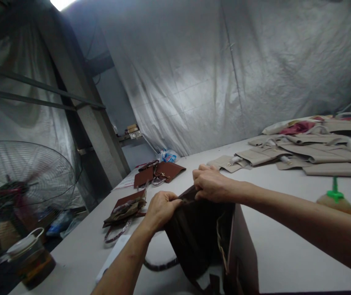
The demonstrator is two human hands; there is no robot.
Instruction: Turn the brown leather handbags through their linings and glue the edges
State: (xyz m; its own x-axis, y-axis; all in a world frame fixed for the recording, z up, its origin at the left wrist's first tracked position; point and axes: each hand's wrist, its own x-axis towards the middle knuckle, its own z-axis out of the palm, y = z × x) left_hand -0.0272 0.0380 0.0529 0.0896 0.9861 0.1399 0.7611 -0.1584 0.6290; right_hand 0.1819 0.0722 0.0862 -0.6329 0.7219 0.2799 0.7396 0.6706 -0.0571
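A dark brown handbag (246, 250) stands open on the white table, its dark lining facing me. My left hand (162, 208) grips the left part of its far rim, thumb over the edge. Farther right along that same rim, my right hand (210, 183) is closed on the edge with fingers curled. One wrapped handle (161, 266) of the bag lies on the table to the left. Inside, a pocket edge shows along the right wall.
More brown bags (171, 171) lie at the back left, and another brown bag (129, 205) is nearer. Beige bag pieces (323, 153) are spread at the back right. A green-topped container (335, 198) stands right; a lidded jug (32, 262) and fan (24, 184) are left.
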